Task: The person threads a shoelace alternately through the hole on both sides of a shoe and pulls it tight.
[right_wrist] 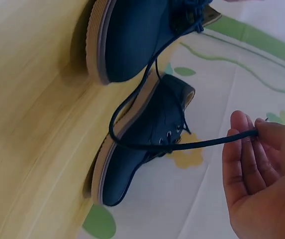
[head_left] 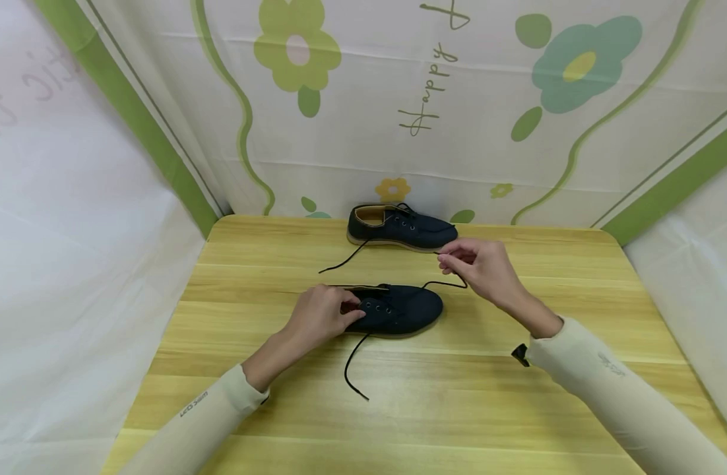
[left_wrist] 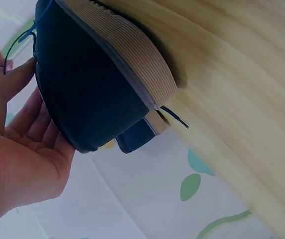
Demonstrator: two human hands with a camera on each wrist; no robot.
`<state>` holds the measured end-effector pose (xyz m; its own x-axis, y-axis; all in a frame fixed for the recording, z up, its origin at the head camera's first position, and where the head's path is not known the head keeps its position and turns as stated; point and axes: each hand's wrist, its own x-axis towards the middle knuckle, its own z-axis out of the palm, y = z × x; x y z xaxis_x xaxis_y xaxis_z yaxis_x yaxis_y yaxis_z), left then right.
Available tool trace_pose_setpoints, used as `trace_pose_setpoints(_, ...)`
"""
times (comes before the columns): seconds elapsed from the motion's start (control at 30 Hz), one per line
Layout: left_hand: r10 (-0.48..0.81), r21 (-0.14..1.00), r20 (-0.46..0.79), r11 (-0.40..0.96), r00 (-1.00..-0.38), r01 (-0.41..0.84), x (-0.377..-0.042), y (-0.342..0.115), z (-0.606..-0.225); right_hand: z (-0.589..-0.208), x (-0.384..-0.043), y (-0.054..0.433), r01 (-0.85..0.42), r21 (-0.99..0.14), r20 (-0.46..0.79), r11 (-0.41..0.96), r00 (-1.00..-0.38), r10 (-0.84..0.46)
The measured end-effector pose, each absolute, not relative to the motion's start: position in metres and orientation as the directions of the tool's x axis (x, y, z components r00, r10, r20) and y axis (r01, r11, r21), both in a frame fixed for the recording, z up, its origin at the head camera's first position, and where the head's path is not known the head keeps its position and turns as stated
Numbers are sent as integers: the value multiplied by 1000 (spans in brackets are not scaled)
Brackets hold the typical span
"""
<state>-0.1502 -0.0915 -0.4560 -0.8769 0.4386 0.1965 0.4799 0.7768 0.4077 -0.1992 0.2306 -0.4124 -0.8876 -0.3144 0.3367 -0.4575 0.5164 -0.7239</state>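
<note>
A dark navy shoe (head_left: 413,311) with a tan sole stands on the table, its toe to the right. My left hand (head_left: 318,315) grips this shoe by its collar, thumb on the near side close to the eyelets; the hand hides most of the heel in the head view. Beyond the toe, raised off the table, my right hand (head_left: 485,272) pinches one end of the shoe's black shoelace (right_wrist: 197,146) between thumb and fingers. From there the shoelace sags in a loop back to the eyelets. The other lace end (head_left: 347,373) trails onto the wood on the near side.
A matching shoe (head_left: 431,229) stands behind, by the back edge, toe also rightward. One of its lace ends (head_left: 347,261) lies on the wooden table (head_left: 488,409). A white curtain (head_left: 363,142) with printed flowers hangs behind, and pale fabric walls (head_left: 72,264) flank the table.
</note>
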Motion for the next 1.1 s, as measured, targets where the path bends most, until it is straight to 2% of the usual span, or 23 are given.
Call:
trace_pose_setpoints(0.2, 442, 419, 220, 762, -870, 493, -149, -90, -457, -416, -199, 212, -525, -633, 339, 569, -849, -406)
trace_pose_setpoints(0.5, 439, 424, 330, 722, -835, 547, -145, -88, -463, -420, -197, 188, -615, -587, 354, 527, -780, -516)
trace_pose_setpoints(0.6, 464, 389, 398, 696, -791, 604, -144, -87, -467, -420, -197, 181, -660, -544, 364, 519, -742, -563)
trace_pose_setpoints(0.83, 547, 232, 555, 622, -627, 748, -143, -87, -476, -424, -197, 167, -781, -438, 404, 446, -614, -678)
trace_pose_setpoints(1.1, 610, 68, 603, 603, -514, 795, -143, -86, -484, -427, -193, 157, -871, -344, 428, 351, -478, -767)
